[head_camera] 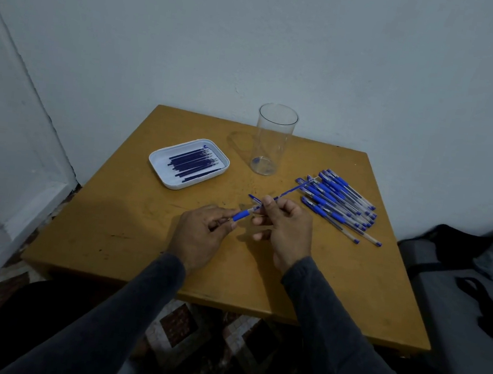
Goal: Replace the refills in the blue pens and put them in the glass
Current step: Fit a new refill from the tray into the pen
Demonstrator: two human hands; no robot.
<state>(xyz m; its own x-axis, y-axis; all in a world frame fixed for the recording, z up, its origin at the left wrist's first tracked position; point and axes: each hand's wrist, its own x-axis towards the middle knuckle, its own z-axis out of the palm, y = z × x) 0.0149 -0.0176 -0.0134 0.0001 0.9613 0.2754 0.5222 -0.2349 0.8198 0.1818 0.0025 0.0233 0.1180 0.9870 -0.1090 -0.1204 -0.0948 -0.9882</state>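
On the table [138,251], the tray [160,173] lies left of the glass [272,140], the pens [339,204] right.

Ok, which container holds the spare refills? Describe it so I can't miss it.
On the yellow-brown wooden table, look at the far left part, left of the tall clear glass. There sits a shallow white rectangular tray with rounded corners, holding a bundle of thin dark blue refills. Unlike the empty glass, it is low, opaque and filled.

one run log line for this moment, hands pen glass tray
left hand: grips pen at blue grip | right hand: holds pen barrel | glass: empty | tray: refills inside | pen pile: right of glass
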